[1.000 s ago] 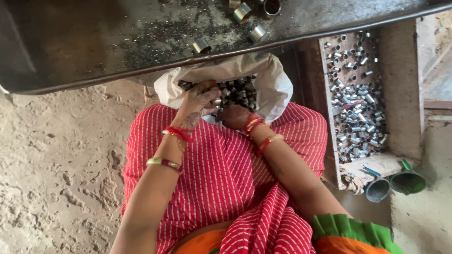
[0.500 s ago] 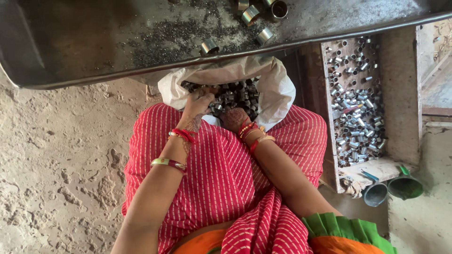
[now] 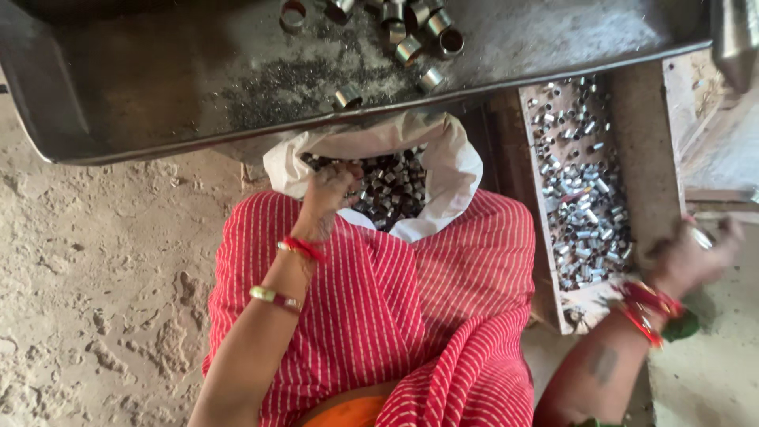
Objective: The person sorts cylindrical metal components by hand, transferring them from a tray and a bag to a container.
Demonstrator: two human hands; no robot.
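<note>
Since the frame 0.5 s ago, the right hand [image 3: 692, 257] has left the sack and swung out to the right, past the wooden tray [image 3: 644, 158]; it is motion-blurred, so I cannot tell whether its fingers are spread or pinching anything. Both hands were in the bag then; now only 1 is.

That left hand [image 3: 330, 188] rests at the near left rim of the white sack [image 3: 455, 170], fingers curled down into the heap of small metal sleeves [image 3: 395, 186], apparently gathering a few, though the fingertips are buried and the grip itself is hidden. The sack sits open in the lap, on the red striped cloth [image 3: 411, 292], its mouth folded back so that the sleeves lie within easy reach of both hands.

Just right of the lap, the wooden tray holds a dense scatter of similar shiny sleeves, set close enough for an arm's swing. Above, a dark metal worktop [image 3: 158, 87] carries a few larger rings [image 3: 411, 32] near its front lip, kept apart from the small ones. Bare earthen floor [image 3: 95, 277] lies to the left.
</note>
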